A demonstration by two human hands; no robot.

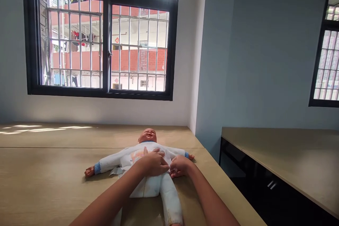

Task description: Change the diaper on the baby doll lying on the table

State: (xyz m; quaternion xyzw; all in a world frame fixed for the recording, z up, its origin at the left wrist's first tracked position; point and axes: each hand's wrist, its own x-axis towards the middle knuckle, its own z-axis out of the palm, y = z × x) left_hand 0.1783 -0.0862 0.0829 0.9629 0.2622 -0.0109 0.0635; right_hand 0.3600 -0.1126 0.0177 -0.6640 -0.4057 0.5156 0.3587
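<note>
Watching from my remote desk, I saw the left fingers (156, 155) lying spread and released on the chest of a white top (169, 152), with no fold of cloth visibly pinched. The right fingers (174, 173) curled inward at the doll's waist, and I could not tell whether they gripped the hem or only touched it. The left hand (151, 165) sat higher and flatter, apparently to hold the cloth against the body, while the right hand (181, 166) worked lower, just beside it, where the top met a white nappy (144, 187). The doll (124, 159) lay on its back in the middle of the worktop (53, 162), with its arms flung wide and its head (147, 136) pointing away from me. I judged that this pose left its front open to both hands and kept it from rolling. Its top had blue cuffs (97, 168) and a faded print on the chest, and one pale, scuffed leg (170, 199) stretched toward me. Beyond it stood a barred window (106, 42), and to the right stood a black cabinet (251, 180).
</note>
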